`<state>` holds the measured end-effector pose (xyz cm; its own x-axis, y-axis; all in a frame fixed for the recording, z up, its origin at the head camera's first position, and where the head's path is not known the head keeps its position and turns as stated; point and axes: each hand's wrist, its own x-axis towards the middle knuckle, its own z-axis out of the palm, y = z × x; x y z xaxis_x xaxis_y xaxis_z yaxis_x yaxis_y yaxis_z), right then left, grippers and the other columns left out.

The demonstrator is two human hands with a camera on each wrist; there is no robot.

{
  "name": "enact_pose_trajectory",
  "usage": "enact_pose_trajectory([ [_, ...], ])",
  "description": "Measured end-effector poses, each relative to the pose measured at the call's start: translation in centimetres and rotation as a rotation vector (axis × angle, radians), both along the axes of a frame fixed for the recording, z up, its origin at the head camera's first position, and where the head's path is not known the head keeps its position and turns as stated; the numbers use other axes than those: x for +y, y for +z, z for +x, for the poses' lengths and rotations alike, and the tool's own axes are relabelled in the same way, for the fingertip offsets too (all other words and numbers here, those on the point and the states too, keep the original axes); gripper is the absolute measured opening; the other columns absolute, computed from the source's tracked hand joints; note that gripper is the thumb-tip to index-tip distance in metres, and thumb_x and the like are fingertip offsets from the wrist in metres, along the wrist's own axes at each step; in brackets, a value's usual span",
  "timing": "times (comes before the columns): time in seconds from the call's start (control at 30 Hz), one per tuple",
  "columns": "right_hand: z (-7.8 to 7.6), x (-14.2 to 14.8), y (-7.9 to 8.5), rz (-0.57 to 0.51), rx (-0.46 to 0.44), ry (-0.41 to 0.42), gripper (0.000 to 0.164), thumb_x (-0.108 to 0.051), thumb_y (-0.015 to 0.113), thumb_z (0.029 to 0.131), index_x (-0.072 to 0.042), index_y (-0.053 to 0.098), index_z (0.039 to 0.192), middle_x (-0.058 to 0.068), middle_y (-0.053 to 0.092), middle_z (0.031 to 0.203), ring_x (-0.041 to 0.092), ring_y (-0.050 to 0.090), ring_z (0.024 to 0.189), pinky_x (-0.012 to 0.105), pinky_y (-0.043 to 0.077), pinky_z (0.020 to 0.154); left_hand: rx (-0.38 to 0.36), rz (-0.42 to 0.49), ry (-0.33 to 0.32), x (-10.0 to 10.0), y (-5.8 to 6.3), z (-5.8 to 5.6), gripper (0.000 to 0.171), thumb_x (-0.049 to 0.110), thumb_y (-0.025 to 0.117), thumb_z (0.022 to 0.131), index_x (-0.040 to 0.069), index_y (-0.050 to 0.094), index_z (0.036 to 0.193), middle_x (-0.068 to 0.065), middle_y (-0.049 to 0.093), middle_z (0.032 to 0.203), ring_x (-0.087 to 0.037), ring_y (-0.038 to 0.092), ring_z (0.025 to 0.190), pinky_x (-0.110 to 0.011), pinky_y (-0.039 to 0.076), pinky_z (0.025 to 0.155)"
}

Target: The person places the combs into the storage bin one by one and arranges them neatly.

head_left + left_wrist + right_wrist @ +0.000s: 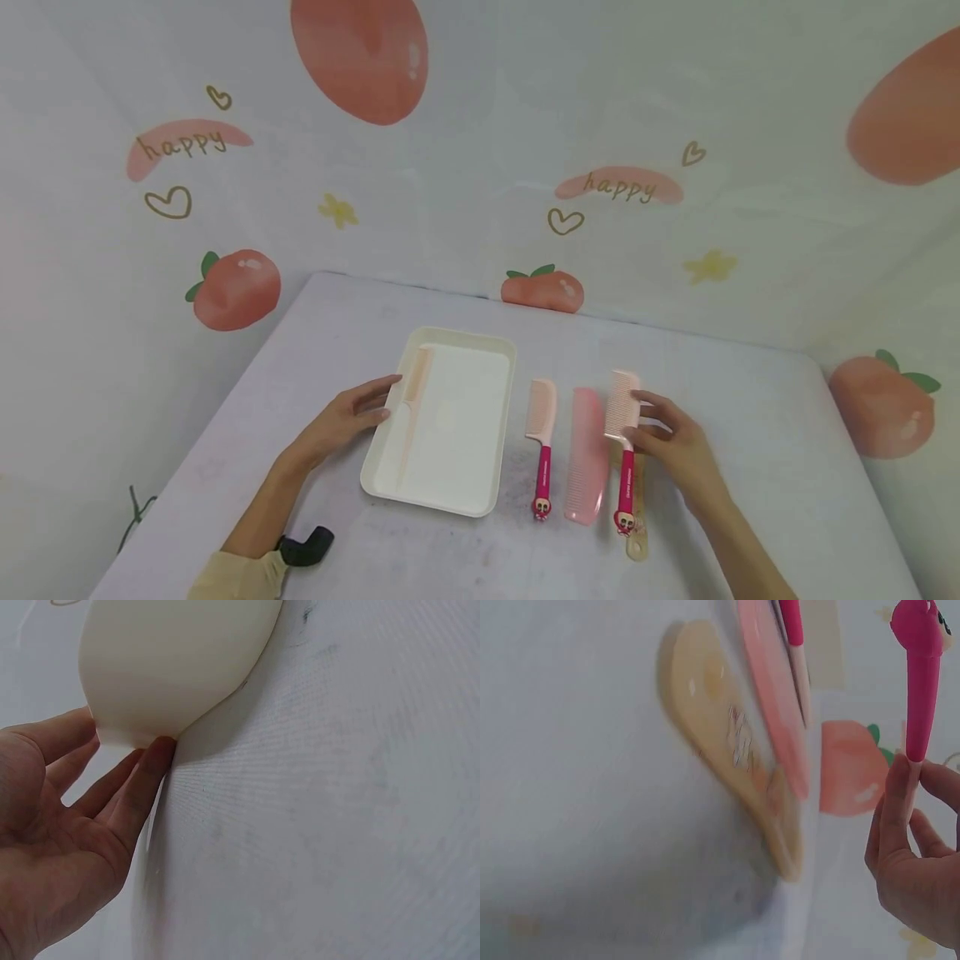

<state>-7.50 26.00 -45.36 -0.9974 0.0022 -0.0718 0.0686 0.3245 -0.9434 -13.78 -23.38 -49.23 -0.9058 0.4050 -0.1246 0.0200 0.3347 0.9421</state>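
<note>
Mid-frame in the head view, a white rectangular plastic tray holds one slim peach comb; three combs lie outside — pale pink with magenta handle, glossy pink curved, tan patterned. Left wrist view, lower left: the left hand, fingers nearly straight, touches the tray. Right wrist view, right edge: the right hand pinches a pink-and-magenta comb, outside the tray.

On my feed, "happy" reads twice on the backdrop beyond the tray, left and right of it; lettering on two comb handles is too small for me.
</note>
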Motion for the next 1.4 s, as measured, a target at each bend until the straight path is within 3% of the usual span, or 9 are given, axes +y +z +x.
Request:
enact_pose_trajectory([
  [0.37, -1.2, -3.7, 0.8, -0.024, -0.067, 0.01, 0.06, -0.027, 0.075, 0.091, -0.018, 0.049, 0.145, 0.016, 0.057, 0.131, 0.014, 0.069, 0.099, 0.024, 0.056, 0.08, -0.011, 0.043, -0.013, 0.0, 0.3, 0.0, 0.058, 0.015, 0.064, 0.098, 0.013, 0.042, 0.151, -0.014, 0.037, 0.156, -0.04, 0.037, 0.141, -0.015, 0.042, 0.097],
  [0.73, -2.8, -6.5, 0.4, -0.236, -0.027, 0.035, 0.06, -0.016, 0.076, 0.089, -0.013, 0.052, 0.144, 0.017, 0.061, 0.124, 0.014, 0.07, 0.094, 0.031, 0.058, 0.08, -0.017, 0.052, -0.014, -0.1, 0.1, -0.1, 0.057, 0.016, 0.065, 0.097, 0.014, 0.044, 0.15, -0.013, 0.038, 0.156, -0.039, 0.037, 0.141, -0.016, 0.043, 0.097],
  [0.9, -3.3, -7.8, -0.1, -0.263, 0.007, 0.032, 0.058, -0.013, 0.076, 0.088, -0.01, 0.054, 0.142, 0.014, 0.064, 0.119, 0.013, 0.07, 0.091, 0.033, 0.059, 0.079, -0.021, 0.04, -0.008, -0.1, 0.1, -0.1, 0.057, 0.017, 0.066, 0.097, 0.016, 0.045, 0.15, -0.013, 0.038, 0.155, -0.038, 0.037, 0.141, -0.015, 0.042, 0.097],
  [1.1, -3.7, -9.1, -0.1, -0.31, 0.03, 0.044, 0.057, -0.008, 0.076, 0.087, -0.01, 0.056, 0.141, 0.02, 0.062, 0.121, 0.014, 0.07, 0.09, 0.034, 0.059, 0.08, 0.001, 0.039, -0.024, 0.0, 0.2, -0.5, 0.057, 0.013, 0.065, 0.097, 0.01, 0.043, 0.15, -0.018, 0.039, 0.154, -0.041, 0.037, 0.14, -0.017, 0.043, 0.097],
  [1.4, -5.3, -12.1, 0.2, -0.286, -0.032, 0.045, 0.057, -0.016, 0.079, 0.087, -0.018, 0.058, 0.139, 0.016, 0.061, 0.124, 0.019, 0.071, 0.093, 0.033, 0.058, 0.081, -0.025, 0.049, -0.006, 0.0, 0.3, -0.2, 0.058, 0.014, 0.066, 0.097, 0.011, 0.044, 0.15, -0.017, 0.039, 0.154, -0.04, 0.038, 0.14, -0.016, 0.043, 0.096],
])
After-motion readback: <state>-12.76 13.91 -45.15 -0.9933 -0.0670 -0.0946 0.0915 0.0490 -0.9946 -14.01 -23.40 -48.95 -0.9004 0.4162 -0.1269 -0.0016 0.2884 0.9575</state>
